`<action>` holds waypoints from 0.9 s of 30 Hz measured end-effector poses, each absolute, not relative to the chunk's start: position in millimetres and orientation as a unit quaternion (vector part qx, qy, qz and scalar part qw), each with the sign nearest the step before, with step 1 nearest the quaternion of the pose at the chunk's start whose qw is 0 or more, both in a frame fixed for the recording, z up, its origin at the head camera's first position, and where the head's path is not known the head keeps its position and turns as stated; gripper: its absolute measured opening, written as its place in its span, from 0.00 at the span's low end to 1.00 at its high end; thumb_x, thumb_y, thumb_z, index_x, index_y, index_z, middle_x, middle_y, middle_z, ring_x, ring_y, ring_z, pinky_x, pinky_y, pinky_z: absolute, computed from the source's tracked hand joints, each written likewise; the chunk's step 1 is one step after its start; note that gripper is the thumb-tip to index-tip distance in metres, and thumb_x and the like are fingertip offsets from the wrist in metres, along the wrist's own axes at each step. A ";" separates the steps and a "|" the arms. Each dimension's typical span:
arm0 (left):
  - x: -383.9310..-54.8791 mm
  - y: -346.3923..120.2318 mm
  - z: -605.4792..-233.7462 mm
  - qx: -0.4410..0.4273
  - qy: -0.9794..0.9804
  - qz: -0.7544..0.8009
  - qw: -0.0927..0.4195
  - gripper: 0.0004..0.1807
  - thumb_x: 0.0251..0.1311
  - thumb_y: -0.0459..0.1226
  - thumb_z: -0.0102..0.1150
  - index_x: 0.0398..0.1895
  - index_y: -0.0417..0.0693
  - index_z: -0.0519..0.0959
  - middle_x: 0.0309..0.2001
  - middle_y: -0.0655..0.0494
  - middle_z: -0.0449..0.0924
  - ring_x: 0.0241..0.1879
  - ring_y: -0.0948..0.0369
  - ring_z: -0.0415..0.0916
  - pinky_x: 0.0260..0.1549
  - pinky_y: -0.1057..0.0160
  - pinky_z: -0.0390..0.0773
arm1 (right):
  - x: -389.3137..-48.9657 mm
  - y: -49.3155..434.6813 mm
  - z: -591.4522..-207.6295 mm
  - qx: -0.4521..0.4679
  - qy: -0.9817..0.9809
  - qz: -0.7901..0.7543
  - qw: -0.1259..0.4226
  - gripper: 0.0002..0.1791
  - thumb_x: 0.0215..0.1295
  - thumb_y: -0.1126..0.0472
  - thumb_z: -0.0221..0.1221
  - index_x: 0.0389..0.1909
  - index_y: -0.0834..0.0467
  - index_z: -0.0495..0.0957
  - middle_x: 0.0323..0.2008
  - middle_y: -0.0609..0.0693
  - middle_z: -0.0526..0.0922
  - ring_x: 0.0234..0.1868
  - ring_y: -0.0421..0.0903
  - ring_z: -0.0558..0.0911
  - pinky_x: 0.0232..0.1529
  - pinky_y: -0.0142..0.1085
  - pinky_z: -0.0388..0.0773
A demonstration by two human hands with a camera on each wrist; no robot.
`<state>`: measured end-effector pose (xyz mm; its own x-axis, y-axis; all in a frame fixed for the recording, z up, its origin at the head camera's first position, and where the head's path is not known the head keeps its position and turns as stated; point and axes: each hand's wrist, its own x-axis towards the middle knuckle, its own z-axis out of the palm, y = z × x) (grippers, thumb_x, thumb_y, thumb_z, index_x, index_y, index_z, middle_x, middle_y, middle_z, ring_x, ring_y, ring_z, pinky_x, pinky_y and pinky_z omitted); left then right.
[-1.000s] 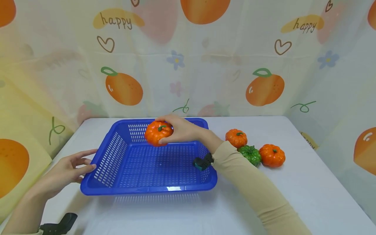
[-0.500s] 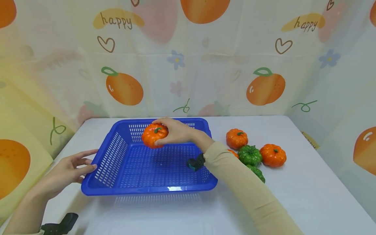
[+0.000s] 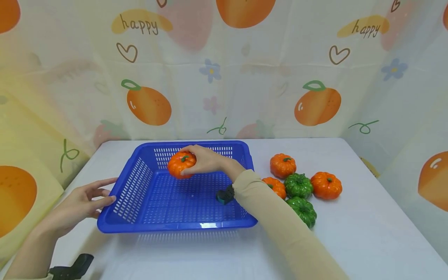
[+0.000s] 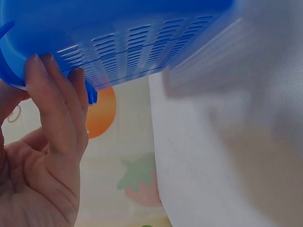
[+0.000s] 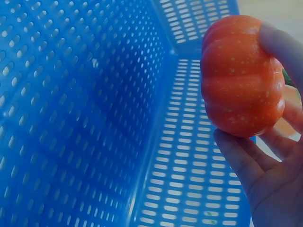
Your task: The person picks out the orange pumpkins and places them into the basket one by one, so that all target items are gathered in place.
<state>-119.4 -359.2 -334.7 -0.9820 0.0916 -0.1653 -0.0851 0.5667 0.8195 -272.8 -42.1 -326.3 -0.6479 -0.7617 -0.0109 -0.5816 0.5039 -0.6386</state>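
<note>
Printed cloth (image 3: 252,50) behind, white table (image 3: 371,233) below, then the blue basket (image 3: 175,227)! Left hand (image 3: 82,200) pinches its rim; right hand (image 3: 206,160) curls round an orange pumpkin (image 3: 179,165) above its floor. The right sleeve (image 3: 276,217) partly blocks five other pumpkins (image 3: 298,186).

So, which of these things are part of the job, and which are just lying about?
In the job:
- right hand, gripping an orange pumpkin
- blue basket
- left hand, holding the basket's left rim

Lying about for now (perhaps needed later):
- three other orange pumpkins, on the table
- two green pumpkins, likewise
</note>
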 end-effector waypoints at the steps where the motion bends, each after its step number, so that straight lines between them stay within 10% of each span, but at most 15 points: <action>1: -119.3 -359.4 -334.5 0.001 0.880 0.466 0.095 0.38 0.61 0.42 0.56 0.69 0.37 0.51 0.36 0.48 0.74 0.32 0.58 0.79 0.30 0.57 0.82 | -273.1 -43.4 -327.2 -0.392 0.854 -0.308 0.151 0.37 0.54 0.48 0.63 0.64 0.53 0.61 0.57 0.49 0.69 0.54 0.43 0.70 0.52 0.30 0.72; 27: -119.6 -359.7 -336.0 0.000 0.879 0.467 0.093 0.38 0.61 0.42 0.56 0.69 0.38 0.51 0.35 0.50 0.75 0.31 0.57 0.79 0.30 0.57 0.82 | -281.8 -73.5 -353.0 -0.409 0.859 -0.256 0.173 0.36 0.54 0.48 0.63 0.62 0.55 0.64 0.55 0.49 0.71 0.51 0.41 0.70 0.51 0.27 0.70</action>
<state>-119.6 -359.7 -336.0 -0.9828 0.0867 -0.1633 -0.0869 0.5631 0.8218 -281.8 -73.5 -353.0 -0.6053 -0.7911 -0.0882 -0.6140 0.5346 -0.5807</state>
